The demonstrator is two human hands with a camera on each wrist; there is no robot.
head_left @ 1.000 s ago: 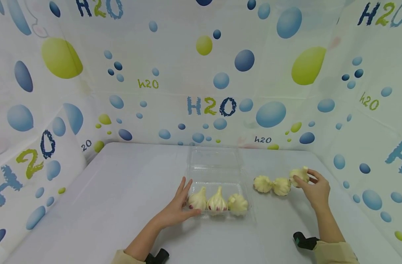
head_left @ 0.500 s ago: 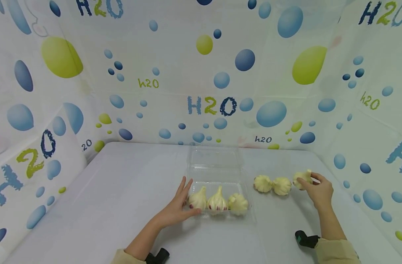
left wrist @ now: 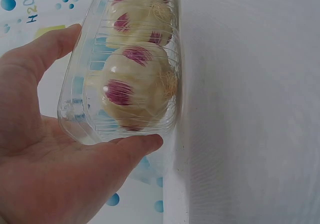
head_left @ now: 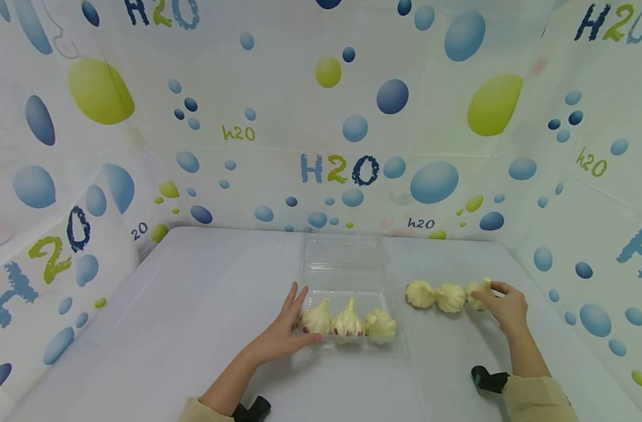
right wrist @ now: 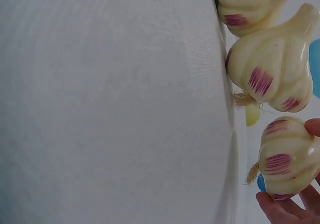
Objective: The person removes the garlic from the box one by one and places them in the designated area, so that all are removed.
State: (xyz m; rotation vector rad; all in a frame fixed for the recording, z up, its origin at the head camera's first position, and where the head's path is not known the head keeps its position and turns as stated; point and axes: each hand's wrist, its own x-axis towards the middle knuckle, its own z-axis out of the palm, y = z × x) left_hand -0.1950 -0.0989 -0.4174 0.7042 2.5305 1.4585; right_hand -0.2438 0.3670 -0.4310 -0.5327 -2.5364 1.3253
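A clear plastic clamshell box point(head_left: 344, 253) lies open on the white table point(head_left: 194, 305), with three garlic bulbs point(head_left: 347, 321) in its near half. My left hand point(head_left: 302, 313) rests against the box's left end, fingers point(left wrist: 50, 49) straight along the side and thumb at the front corner. The left wrist view shows the nearest bulb point(left wrist: 135, 84) through the plastic wall point(left wrist: 80, 129). To the right of the box, three loose bulbs lie in a row. My right hand point(head_left: 484, 291) pinches the rightmost bulb point(head_left: 477, 291), which sits beside the middle bulb point(head_left: 450, 298). Its fingertips point(right wrist: 280, 209) cup that bulb point(right wrist: 287, 156).
Curtain walls printed with blue and green bubbles point(head_left: 432, 181) close in the table at the back and on both sides. Black wrist-camera mounts point(head_left: 488, 378) show near both sleeves. The third loose bulb point(head_left: 420, 293) lies close to the box's right edge.
My right hand has lowered its garlic bulb onto the table, close to the other two loose bulbs. The left hand and the box have stayed in place.
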